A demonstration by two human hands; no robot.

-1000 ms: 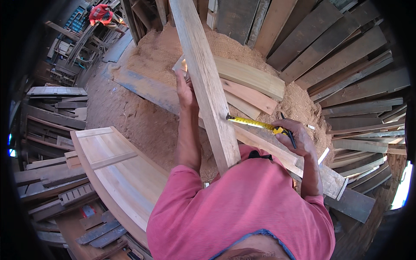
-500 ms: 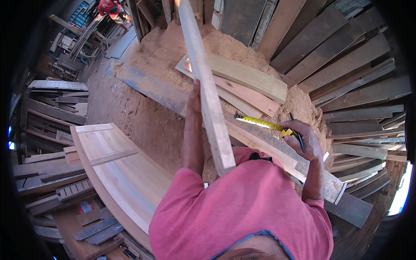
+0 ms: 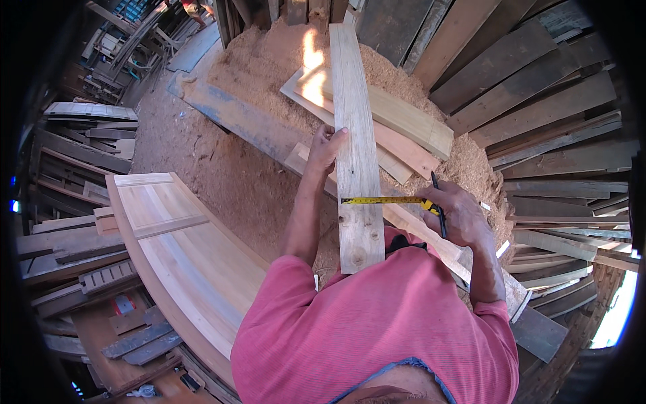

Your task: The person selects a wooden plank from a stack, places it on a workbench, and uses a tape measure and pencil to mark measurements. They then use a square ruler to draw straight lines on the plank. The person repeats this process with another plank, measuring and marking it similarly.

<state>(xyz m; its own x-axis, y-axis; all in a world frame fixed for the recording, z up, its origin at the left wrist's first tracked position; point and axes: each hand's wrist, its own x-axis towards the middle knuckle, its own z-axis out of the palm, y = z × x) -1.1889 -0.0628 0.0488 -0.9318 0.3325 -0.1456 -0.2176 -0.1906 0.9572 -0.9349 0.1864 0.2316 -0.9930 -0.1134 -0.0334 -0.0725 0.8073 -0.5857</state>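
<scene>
Obs.: the plank (image 3: pixel 354 155), long, pale and knotty, runs away from the body with its near end against the pink shirt (image 3: pixel 377 323) at the waist and its far end out over the sawdust heap (image 3: pixel 269 54). Left hand (image 3: pixel 325 149) is wrapped on the plank's left edge about midway, thumb over the top face, clamping it steady. Right hand (image 3: pixel 457 214) is closed around the tape measure (image 3: pixel 385 200), whose yellow blade lies straight across the plank's width near its lower third; a dark pencil (image 3: pixel 437 202) is pinched in the same hand, tip up, not on the wood. Other boards (image 3: pixel 404 124) lie crosswise beneath on the sawdust; a curved frame (image 3: pixel 182 249) stands to the left, well apart. Judgement on doing this well: keep the blade square to the plank's long edges, hook flush on the far left edge, tape flat on the face rather than bowed. Left-hand hold should stay firm so the plank does not roll. Read directly from above; the pencil must be shifted to the fingers before marking without letting the blade slide. Risk: a skewed tape overstates the width.
</scene>
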